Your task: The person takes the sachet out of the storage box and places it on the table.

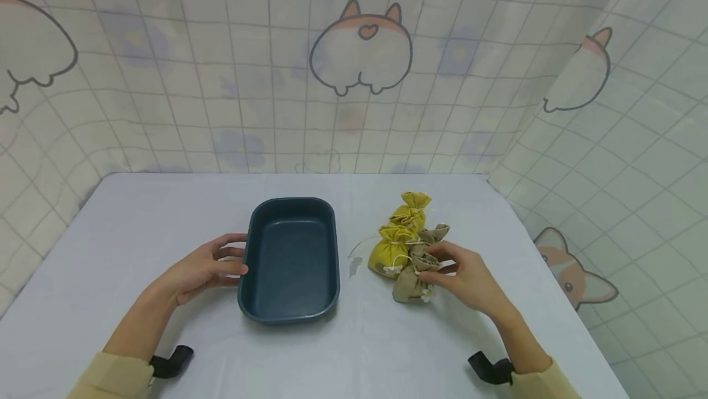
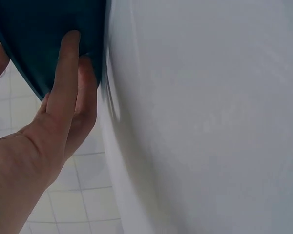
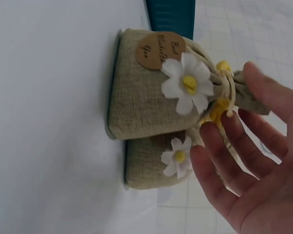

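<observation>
In the head view my left hand [image 1: 216, 267] is at the left side of a dark teal rectangular tray [image 1: 290, 319], its fingers along the outer wall. The left wrist view has nearly straight fingers [image 2: 68, 78] against that wall. My right hand [image 1: 461, 273] is over the nearest linen drawstring pouch [image 1: 408, 285], with the thumb and fingertips on either side of its gathered neck. In the right wrist view this pouch [image 3: 136, 97] bears a white cloth daisy [image 3: 188, 83] and a round brown tag [image 3: 156, 51]. A second linen pouch [image 3: 146, 165] lies beside it.
Yellow drawstring pouches [image 1: 381, 257] lie against the linen ones, right of the tray. A white cloth covers the table [image 1: 354, 356]. Behind the table hangs a checked curtain [image 1: 249, 128] with corgi prints, and another stretch runs down the right side.
</observation>
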Tool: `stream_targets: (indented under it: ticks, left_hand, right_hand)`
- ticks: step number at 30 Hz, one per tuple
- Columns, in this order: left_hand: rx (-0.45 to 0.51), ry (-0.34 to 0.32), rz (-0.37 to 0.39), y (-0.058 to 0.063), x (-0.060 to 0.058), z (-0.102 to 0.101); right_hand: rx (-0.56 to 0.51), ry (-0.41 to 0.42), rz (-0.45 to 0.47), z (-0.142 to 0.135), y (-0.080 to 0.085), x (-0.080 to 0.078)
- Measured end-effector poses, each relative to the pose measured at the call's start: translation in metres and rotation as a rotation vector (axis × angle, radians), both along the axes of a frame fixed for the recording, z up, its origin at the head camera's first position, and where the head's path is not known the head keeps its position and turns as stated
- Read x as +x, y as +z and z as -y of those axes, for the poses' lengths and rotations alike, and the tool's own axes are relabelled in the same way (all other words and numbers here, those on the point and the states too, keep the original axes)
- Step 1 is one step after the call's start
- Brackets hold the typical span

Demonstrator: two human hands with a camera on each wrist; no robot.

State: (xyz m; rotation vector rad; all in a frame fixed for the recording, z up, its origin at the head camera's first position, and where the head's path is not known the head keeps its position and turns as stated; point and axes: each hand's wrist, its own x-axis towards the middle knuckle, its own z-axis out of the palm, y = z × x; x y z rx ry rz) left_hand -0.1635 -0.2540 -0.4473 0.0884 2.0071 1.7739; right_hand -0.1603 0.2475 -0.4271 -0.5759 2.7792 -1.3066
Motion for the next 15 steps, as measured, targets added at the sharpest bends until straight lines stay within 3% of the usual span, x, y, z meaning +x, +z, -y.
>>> stream_targets:
  ticks: [7, 13, 15]
  left_hand:
    - [-0.093, -0.016, -0.081, -0.003, 0.001, 0.005]
    - [-0.193, 0.021, -0.164, -0.006, 0.003, 0.016]
    - [-0.260, 0.043, -0.213, -0.005, 0.004, 0.020]
  right_hand:
    - [-0.069, -0.036, -0.012, -0.012, 0.007, -0.005]
    - [-0.142, -0.154, -0.031, -0.029, 0.005, -0.018]
    - [-0.119, -0.193, -0.073, -0.037, 0.004, -0.025]
